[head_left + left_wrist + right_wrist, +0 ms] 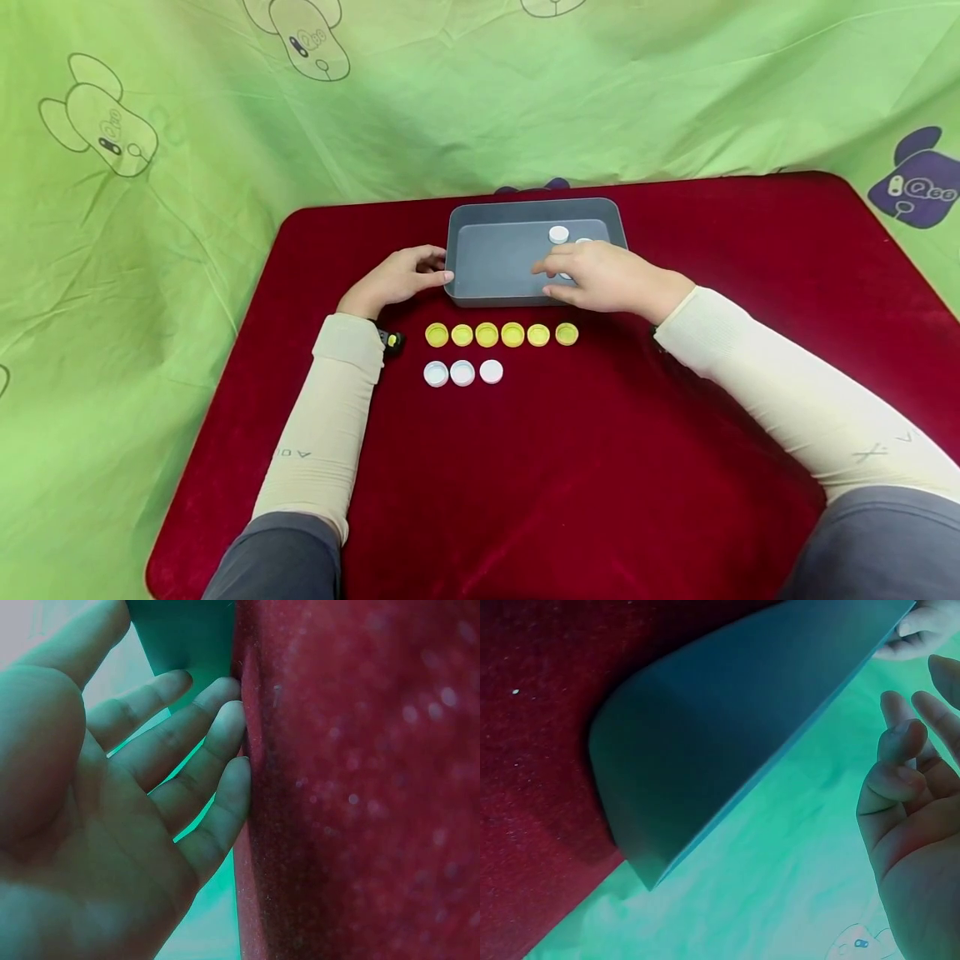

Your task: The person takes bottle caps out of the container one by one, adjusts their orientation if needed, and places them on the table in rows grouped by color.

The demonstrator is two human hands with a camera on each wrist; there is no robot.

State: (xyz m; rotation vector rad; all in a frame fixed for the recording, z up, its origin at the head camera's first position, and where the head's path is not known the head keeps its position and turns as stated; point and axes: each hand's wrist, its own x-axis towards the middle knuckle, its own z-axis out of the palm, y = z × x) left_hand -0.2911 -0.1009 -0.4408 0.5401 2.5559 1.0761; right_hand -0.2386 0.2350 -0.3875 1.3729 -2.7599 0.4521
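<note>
My left hand (397,279) rests by the left front corner of a grey tray (487,292), its thumb at the tray's edge. In the left wrist view its fingers (161,742) are spread and relaxed, near the tray wall (187,645). Over the right part of the tray hovers my right hand (600,275), fingers loosely bent. Nothing shows between them in the right wrist view, where the hand (922,832) stands beyond the tray wall (697,750). White caps lie in the tray, one (558,234) in plain sight, others partly hidden by the right hand.
In front of the tray runs a row of several yellow caps (487,335). Nearer lie three white caps (462,372), two hollow side up. Red cloth covers the table (600,467); green printed fabric (420,100) hangs behind and at the sides.
</note>
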